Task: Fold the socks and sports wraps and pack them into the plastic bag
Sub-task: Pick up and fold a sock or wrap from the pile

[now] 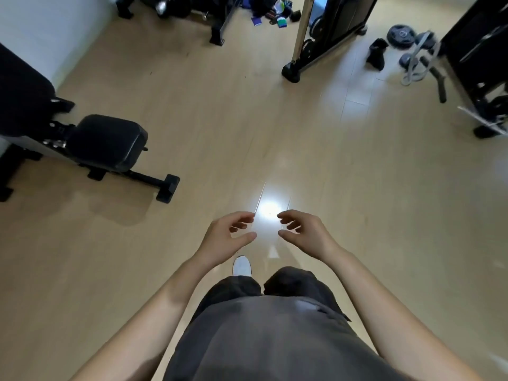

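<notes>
White shoe (242,266) just under left hand (225,237). Left hand and right hand (305,235) out front, fingers loosely curled, both empty. Black bench (107,143) off left. Socks and wraps (275,12) heaped on floor far ahead, well apart from hands.

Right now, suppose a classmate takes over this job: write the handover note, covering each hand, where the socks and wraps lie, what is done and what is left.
Left hand: empty, fingers loosely curled, held out in front.
Right hand: the same.
Things: a loose pile of socks and wraps lies on the floor at the far end, beside the gym frames; one dark cloth piece lies apart, to its right. No plastic bag can be made out.
Done: nothing shows as folded or packed.
Left: fold each piece, pack all into the bag.
</notes>
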Available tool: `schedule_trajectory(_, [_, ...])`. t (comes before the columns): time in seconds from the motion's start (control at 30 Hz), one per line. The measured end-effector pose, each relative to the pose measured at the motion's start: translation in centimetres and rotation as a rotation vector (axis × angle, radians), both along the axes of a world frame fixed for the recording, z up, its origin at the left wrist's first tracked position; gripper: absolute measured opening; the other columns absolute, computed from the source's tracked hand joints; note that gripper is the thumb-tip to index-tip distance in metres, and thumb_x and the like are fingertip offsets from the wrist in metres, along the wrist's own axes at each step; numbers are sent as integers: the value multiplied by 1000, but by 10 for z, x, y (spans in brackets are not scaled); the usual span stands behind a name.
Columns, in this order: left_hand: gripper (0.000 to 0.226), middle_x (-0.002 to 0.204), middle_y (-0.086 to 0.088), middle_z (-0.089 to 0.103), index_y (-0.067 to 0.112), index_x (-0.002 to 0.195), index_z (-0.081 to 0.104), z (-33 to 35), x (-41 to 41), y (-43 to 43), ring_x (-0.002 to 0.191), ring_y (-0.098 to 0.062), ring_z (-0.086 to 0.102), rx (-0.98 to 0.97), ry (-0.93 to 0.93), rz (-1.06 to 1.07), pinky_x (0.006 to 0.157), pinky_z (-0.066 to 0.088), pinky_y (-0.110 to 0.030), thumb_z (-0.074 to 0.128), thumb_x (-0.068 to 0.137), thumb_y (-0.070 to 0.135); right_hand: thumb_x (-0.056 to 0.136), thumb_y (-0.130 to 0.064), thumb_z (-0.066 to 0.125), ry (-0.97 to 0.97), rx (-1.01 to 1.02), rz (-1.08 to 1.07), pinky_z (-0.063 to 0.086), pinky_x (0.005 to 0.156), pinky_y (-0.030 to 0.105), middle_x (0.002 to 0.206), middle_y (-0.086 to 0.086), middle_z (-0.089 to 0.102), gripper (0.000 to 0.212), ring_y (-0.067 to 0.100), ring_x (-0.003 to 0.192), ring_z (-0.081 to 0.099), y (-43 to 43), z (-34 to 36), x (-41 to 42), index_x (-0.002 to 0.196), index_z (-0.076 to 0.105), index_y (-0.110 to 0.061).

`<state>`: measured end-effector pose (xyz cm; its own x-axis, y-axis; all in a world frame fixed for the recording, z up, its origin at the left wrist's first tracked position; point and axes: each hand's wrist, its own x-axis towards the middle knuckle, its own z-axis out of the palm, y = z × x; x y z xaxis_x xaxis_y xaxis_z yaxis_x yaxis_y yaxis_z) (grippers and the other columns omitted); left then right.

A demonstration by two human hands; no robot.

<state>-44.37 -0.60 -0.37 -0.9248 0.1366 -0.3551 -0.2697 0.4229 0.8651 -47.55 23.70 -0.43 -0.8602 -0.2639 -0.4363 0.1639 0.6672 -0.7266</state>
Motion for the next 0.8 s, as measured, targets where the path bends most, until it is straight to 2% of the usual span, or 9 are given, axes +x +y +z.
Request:
schedule_trajectory(0.37, [42,114,18,71,30,126,68,2,-219,-10,103,-2,65,-55,13,-70,92,49,-18,78,86,23,85,-24,74,-5,-75,-130,50,87,24,110,-10,67,36,8,99,63,-12,-7,-201,121,65,-26])
schedule_trajectory(0.63, [42,114,17,71,30,127,67,1,-387,4,103,-3,64,-89,-15,-17,95,49,-23,77,87,22,86,-26,73,3,-75,-7,51,91,32,109,-10,67,40,9,98,63,0,-19,-383,124,64,-26])
schedule_trajectory(0.8, [41,113,17,71,30,126,68,9,-467,1,104,-1,64,-60,-28,57,97,47,-18,76,88,20,86,-27,73,-5,-59,44,52,91,35,109,-11,67,41,9,99,63,-4,-11,-479,125,63,-27])
